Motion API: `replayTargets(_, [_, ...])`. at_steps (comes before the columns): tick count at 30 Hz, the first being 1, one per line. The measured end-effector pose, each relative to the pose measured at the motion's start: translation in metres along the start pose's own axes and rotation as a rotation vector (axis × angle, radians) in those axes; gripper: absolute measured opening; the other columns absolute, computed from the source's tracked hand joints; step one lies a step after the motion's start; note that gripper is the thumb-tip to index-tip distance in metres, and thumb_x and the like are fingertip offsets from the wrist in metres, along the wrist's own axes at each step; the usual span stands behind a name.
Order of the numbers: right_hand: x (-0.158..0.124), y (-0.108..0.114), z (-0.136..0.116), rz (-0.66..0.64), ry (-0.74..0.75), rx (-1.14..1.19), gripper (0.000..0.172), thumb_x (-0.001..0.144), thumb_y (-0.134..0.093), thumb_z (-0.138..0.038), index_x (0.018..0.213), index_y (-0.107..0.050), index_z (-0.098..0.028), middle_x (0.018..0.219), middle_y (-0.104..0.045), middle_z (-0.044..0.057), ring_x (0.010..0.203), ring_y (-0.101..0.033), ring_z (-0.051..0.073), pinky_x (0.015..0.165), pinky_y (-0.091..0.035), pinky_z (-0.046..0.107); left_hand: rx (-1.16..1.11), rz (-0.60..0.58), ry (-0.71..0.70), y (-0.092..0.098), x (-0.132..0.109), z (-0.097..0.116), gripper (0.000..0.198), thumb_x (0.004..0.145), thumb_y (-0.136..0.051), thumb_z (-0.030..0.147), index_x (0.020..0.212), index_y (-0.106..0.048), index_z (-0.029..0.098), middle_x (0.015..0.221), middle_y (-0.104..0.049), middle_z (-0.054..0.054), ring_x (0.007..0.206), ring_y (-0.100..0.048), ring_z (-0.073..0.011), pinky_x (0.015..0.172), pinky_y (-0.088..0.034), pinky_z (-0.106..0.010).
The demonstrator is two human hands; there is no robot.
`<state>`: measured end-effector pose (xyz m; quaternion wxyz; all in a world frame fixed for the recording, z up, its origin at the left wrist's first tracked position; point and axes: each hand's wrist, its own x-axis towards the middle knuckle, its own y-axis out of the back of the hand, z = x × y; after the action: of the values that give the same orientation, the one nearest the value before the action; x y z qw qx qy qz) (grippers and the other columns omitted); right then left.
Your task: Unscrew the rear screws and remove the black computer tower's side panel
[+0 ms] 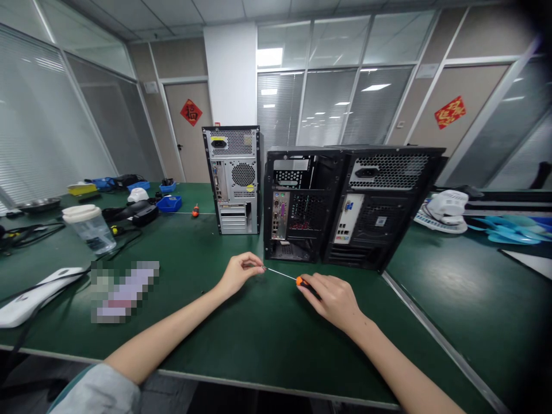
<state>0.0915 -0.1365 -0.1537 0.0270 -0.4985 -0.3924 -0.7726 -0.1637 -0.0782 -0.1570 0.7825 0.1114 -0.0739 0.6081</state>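
Observation:
My right hand (330,296) is closed around the orange-and-black handle of a screwdriver (282,273), whose thin shaft points left. At the shaft's tip, my left hand (241,272) pinches thumb and fingers together. A tiny dark piece shows between those fingertips, too small to name. Just behind my hands stand two black computer cases side by side, backs facing me: an open-framed one (304,224) with a port panel, and another (371,201) with a power supply at its top. Farther left is a third computer case (233,184) with a silver back panel.
A second orange screwdriver (195,211) lies beyond the blue bins (169,203). On the left are a water bottle (92,230), cables, a white power strip (38,296) and a blurred-out item (127,290). A metal strip (431,328) crosses the green table at right.

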Motion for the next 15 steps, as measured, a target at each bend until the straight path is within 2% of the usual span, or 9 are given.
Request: replayTargets(15, [-0.0022, -0.0023, -0.0007, -0.046, -0.007, -0.022, 0.021, 0.093, -0.051, -0.027, 0.089, -0.068, -0.016, 0.069, -0.067, 0.003, 0.058, -0.058, 0.011, 0.059, -0.039, 0.025, 0.016, 0.030, -0.008, -0.0008, -0.0030, 0.0005, 0.032, 0.057, -0.085, 0.037, 0.071, -0.067, 0.015, 0.071, -0.071, -0.003, 0.070, -0.067, -0.0150, 0.071, -0.054, -0.029])
